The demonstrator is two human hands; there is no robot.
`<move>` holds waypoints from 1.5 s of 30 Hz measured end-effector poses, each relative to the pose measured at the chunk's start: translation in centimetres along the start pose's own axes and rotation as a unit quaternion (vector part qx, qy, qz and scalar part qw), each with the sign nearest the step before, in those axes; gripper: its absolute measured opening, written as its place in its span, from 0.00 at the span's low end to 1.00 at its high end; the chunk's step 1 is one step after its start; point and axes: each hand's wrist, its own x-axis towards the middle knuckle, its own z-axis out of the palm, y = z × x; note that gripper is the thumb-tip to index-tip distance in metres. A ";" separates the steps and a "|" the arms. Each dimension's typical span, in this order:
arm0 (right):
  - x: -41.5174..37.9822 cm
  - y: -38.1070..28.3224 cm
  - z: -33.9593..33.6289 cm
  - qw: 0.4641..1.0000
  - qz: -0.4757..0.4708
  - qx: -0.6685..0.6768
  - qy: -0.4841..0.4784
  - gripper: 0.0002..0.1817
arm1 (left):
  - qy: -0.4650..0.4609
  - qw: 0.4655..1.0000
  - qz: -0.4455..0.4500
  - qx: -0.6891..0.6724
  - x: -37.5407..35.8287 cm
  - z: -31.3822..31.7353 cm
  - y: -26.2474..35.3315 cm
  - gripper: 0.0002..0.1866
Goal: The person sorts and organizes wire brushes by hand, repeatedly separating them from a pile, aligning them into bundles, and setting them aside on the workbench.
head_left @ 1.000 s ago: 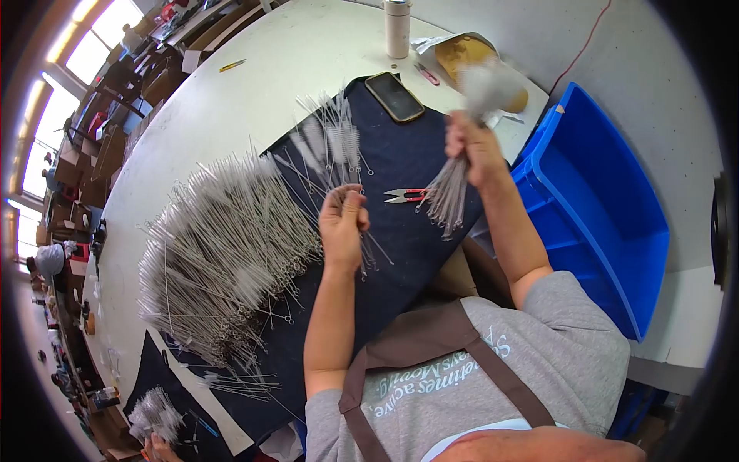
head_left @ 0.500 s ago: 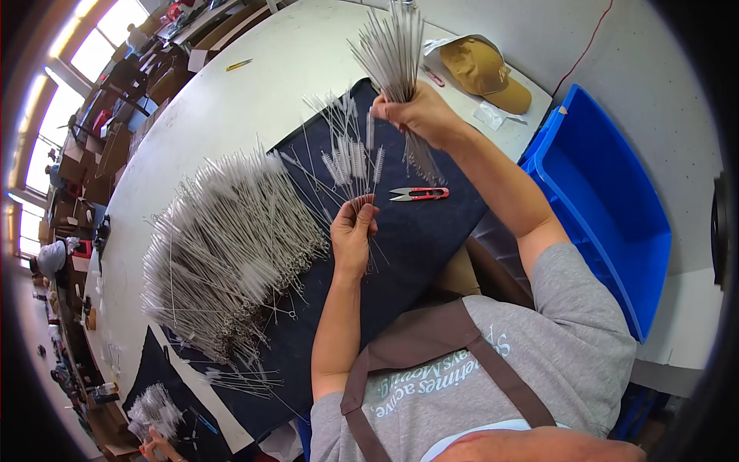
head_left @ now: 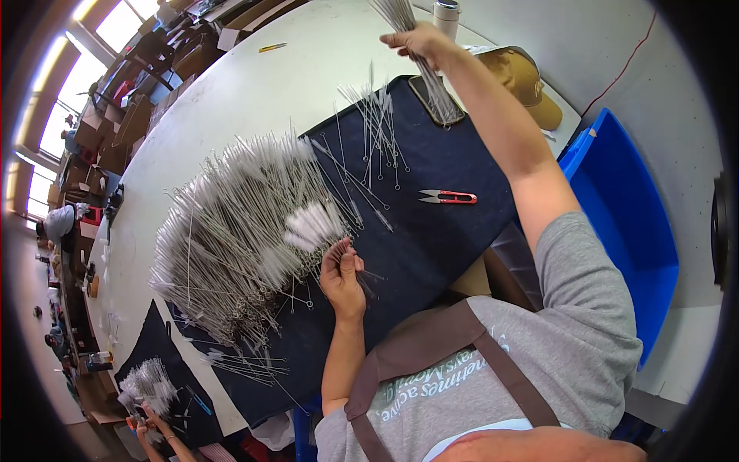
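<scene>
My left hand [head_left: 344,285] is closed around the wire stems of a small fan of tube brushes [head_left: 314,227], their white bristle heads pointing up and left. Beside it lies a large heap of wire-stemmed brushes [head_left: 231,239]. Stretched far forward, my right hand [head_left: 422,45] grips a thick bundle of wire-stemmed brushes [head_left: 437,92], whose lower ends hang over a phone [head_left: 418,90]. Between the hands, loose brushes [head_left: 377,138] are scattered on the dark cloth [head_left: 431,246]. Red-handled thread snips [head_left: 448,197] rest on the cloth near its right side.
A brown cap [head_left: 512,77] and a white bottle [head_left: 446,17] are at the table's far right. A blue bin [head_left: 631,239] stands at my right. A yellow pen-like tool [head_left: 272,47] lies on the white table [head_left: 308,61]. At lower left, another person's hands [head_left: 154,425] handle brushes.
My right hand has moved forward with its bundle. My left hand has moved down slightly, and its brushes now lean left over the heap. More loose brushes now lie on the cloth.
</scene>
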 end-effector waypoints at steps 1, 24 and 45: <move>-1.7 -0.2 0.3 0.999 0.021 0.022 -0.011 0.19 | -0.005 0.999 0.033 0.037 -0.1 0.3 0.1 0.11; -26.3 10.1 9.4 0.867 -0.080 0.440 -0.222 0.15 | -0.172 0.935 0.079 0.300 -1.3 4.0 -4.9 0.21; -28.9 14.3 12.1 0.920 -0.301 0.097 -0.231 0.28 | -0.129 0.915 0.180 0.336 -3.3 1.1 -7.4 0.16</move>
